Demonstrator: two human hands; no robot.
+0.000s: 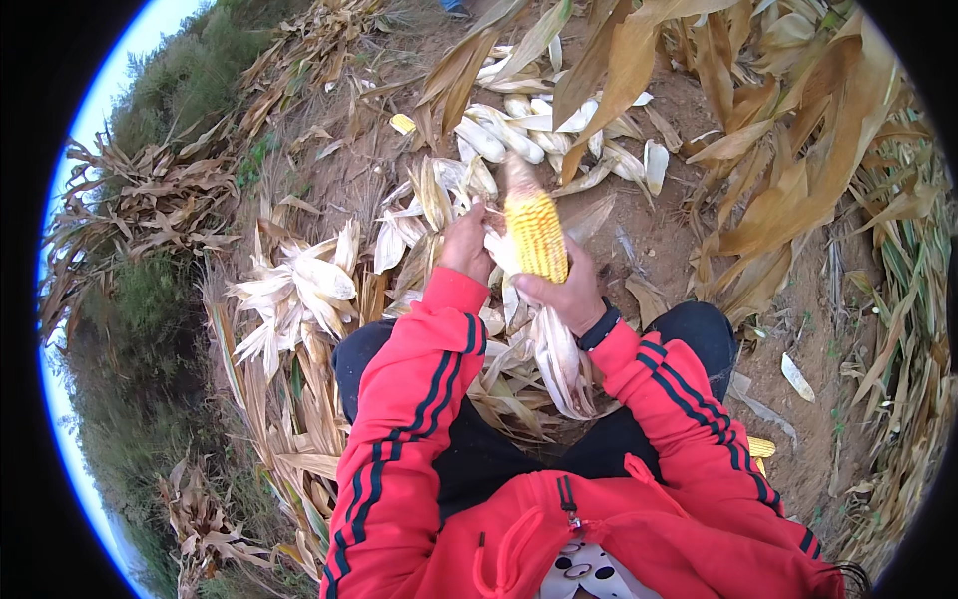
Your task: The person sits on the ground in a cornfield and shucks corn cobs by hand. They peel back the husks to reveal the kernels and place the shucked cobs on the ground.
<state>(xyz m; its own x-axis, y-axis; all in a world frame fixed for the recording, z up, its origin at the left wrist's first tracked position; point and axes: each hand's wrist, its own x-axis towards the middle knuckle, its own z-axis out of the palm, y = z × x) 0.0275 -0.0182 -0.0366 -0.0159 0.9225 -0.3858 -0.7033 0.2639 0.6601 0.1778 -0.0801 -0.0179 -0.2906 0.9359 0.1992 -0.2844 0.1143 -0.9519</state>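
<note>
A partly bared ear of corn (pixel 535 236), its yellow kernels showing and its tip blurred, points away from me. My right hand (pixel 565 292) grips it near the base, thumb across the lower end. Peeled-back husk (pixel 561 363) hangs below that hand towards my lap. On the ear's left side, my left hand (pixel 468 243) has its fingers closed around pale husk and brown silk; part of its grip is hidden. Beyond both hands lies a pile of ears in white husk (pixel 501 135).
Loose husks (pixel 299 284) are heaped at the left. Dry corn leaves (pixel 786 150) overhang the right side, some close to the camera. Yellow cobs (pixel 761 448) lie beside my right hip, and a small cob piece (pixel 403 123) rests on the bare soil (pixel 329 180).
</note>
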